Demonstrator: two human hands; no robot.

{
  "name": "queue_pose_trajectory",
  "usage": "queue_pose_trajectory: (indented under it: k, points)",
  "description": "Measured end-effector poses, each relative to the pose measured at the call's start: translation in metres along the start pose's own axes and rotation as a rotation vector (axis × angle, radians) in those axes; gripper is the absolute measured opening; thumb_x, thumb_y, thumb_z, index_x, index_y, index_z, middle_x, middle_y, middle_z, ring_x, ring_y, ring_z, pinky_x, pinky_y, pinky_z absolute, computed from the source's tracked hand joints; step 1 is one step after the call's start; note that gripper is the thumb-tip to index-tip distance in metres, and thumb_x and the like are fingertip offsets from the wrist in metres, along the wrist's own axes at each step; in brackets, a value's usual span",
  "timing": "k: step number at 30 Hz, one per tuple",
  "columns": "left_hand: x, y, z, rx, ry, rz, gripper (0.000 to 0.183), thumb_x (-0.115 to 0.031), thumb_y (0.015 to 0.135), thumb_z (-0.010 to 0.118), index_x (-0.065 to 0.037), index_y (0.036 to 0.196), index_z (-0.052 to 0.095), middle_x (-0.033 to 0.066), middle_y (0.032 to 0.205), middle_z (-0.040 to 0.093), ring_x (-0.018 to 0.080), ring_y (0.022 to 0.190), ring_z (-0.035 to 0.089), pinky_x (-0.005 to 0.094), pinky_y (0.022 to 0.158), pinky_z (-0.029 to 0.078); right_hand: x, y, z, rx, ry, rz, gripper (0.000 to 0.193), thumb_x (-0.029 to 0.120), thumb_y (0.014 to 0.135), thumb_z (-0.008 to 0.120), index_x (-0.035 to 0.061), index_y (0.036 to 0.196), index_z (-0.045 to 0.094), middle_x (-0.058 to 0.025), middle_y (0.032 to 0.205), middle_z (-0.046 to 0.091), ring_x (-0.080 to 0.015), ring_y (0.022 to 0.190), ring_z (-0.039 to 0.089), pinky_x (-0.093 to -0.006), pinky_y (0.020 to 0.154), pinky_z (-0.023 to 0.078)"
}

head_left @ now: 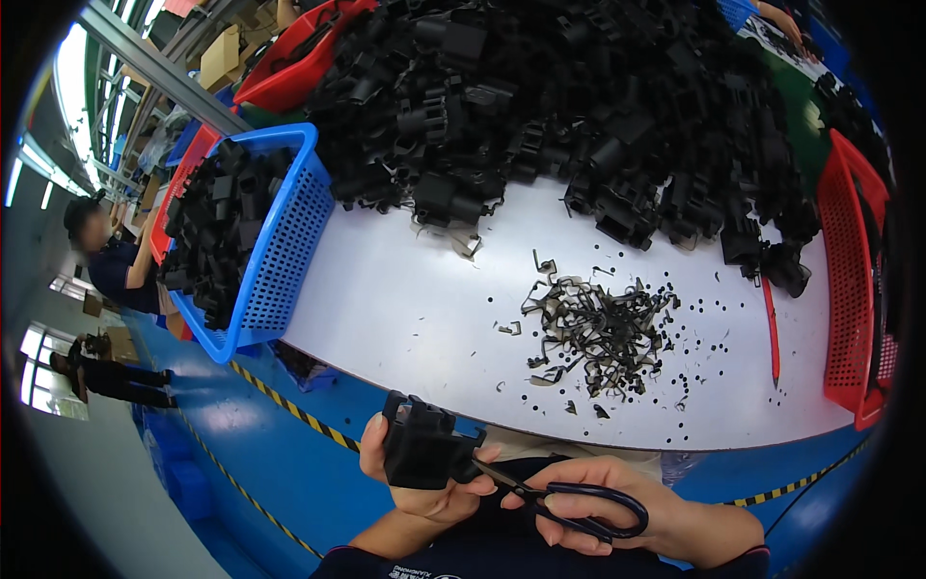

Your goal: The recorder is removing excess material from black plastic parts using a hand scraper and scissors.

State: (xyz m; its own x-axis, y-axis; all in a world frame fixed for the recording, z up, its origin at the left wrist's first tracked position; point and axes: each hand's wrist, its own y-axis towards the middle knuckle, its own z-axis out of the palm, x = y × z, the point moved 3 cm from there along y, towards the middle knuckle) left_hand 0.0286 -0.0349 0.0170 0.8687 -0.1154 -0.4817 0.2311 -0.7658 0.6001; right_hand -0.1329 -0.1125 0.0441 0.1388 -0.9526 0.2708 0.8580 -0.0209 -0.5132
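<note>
My left hand [429,497] is closed around a black moulded plastic part [421,446], held up in front of the table's near edge. In my right hand [617,487] is a pair of scissors [598,511] with dark loop handles. Their blades point left, with the tips at the right side of the part. Whether the blades touch it or have a piece between them, I cannot tell. On the white table [386,289] beyond my hands lies a heap of small dark plastic scraps [603,333], with tiny black bits scattered around it.
A large pile of black plastic parts [579,106] covers the table's far side. At left stands a blue basket [280,241] full of similar parts; at right, a red basket [849,289]. A red pen-like tool [774,338] lies near it. Other people are at left.
</note>
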Motion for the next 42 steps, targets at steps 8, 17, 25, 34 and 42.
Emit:
queue_pose_trajectory:
  k: [8, 17, 25, 34, 42]
  points:
    - [0.007, -0.010, 0.000, -0.086, -0.069, -0.039, 0.057, -0.040, 0.070, 0.070, -0.006, 0.112, 0.053, 0.0182, 0.131, 0.013, 0.0235, 0.102, 0.044, 0.0273, 0.080, 0.043, 0.004, 0.002, 0.005, -0.036, -0.046, 0.065, 0.035, 0.015, 0.089, 0.049, -0.0074, 0.115, 0.046, -0.0074, 0.071, 0.054, -0.0052, 0.047, 0.042, -0.0159, 0.037, 0.029]
    - [0.010, -0.016, -0.002, -0.086, 0.011, -0.097, 0.051, -0.044, 0.070, 0.069, -0.011, 0.106, 0.056, 0.0166, 0.128, 0.016, 0.0299, 0.101, 0.036, 0.0362, 0.075, 0.038, 0.006, 0.005, 0.011, -0.035, -0.066, 0.033, 0.032, 0.015, 0.090, 0.047, -0.0063, 0.115, 0.048, -0.0070, 0.071, 0.054, -0.0047, 0.046, 0.043, -0.0157, 0.038, 0.030]
    - [0.008, -0.013, -0.005, -0.087, 0.041, -0.030, 0.041, -0.044, 0.071, 0.068, -0.013, 0.096, 0.059, 0.0200, 0.127, 0.019, 0.0318, 0.103, 0.035, 0.0379, 0.078, 0.036, 0.012, 0.005, 0.017, -0.124, -0.261, 0.047, 0.029, 0.016, 0.089, 0.052, -0.0003, 0.113, 0.051, -0.0039, 0.069, 0.055, -0.0031, 0.046, 0.045, -0.0158, 0.038, 0.031]
    - [0.007, -0.013, -0.005, -0.099, 0.031, -0.073, 0.029, -0.043, 0.073, 0.067, -0.014, 0.075, 0.067, 0.0200, 0.127, 0.018, 0.0316, 0.105, 0.034, 0.0375, 0.078, 0.035, 0.018, 0.004, 0.023, -0.166, -0.433, -0.007, 0.030, 0.016, 0.086, 0.056, 0.0013, 0.112, 0.053, -0.0021, 0.068, 0.056, -0.0020, 0.048, 0.047, -0.0146, 0.041, 0.033]
    - [0.005, -0.010, -0.007, -0.020, 0.032, -0.113, 0.030, -0.046, 0.076, 0.061, -0.018, 0.078, 0.072, 0.0189, 0.128, 0.021, 0.0271, 0.112, 0.029, 0.0372, 0.086, 0.031, 0.019, 0.005, 0.020, -0.178, -0.472, -0.029, 0.032, 0.016, 0.085, 0.058, 0.0013, 0.113, 0.053, -0.0014, 0.069, 0.058, -0.0013, 0.051, 0.048, -0.0144, 0.043, 0.035]
